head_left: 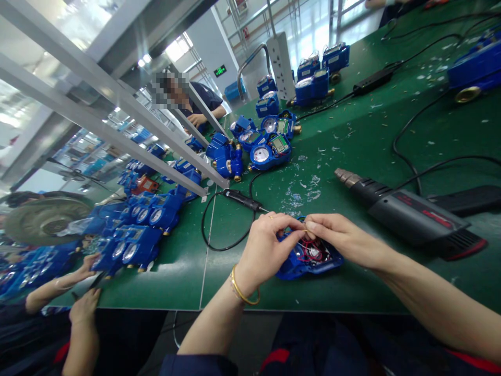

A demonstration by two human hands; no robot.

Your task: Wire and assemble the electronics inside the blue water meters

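Observation:
In front of me on the green bench lies a blue water meter [287, 263], its housing open and red and black wires [313, 251] bunched inside. My left hand [270, 240] is closed over it, thumb and forefinger pinched together. From the other side my right hand [338, 235] pinches at the same spot, its fingertips touching or nearly touching the left ones. A thin yellowish wire or sleeve seems to run between the fingertips, mostly covered by them. Just beyond my left hand rests a black electric screwdriver [243, 200] with a coiled cord.
A heat gun [410, 211] lies to the right, nozzle toward the middle. Several blue meters [270, 151] stand farther back, beside a white power strip [281, 65]. White scraps [305, 190] litter the green bench [352, 292]. Co-workers' hands [84, 297] are at left, near metal frame bars [156, 138].

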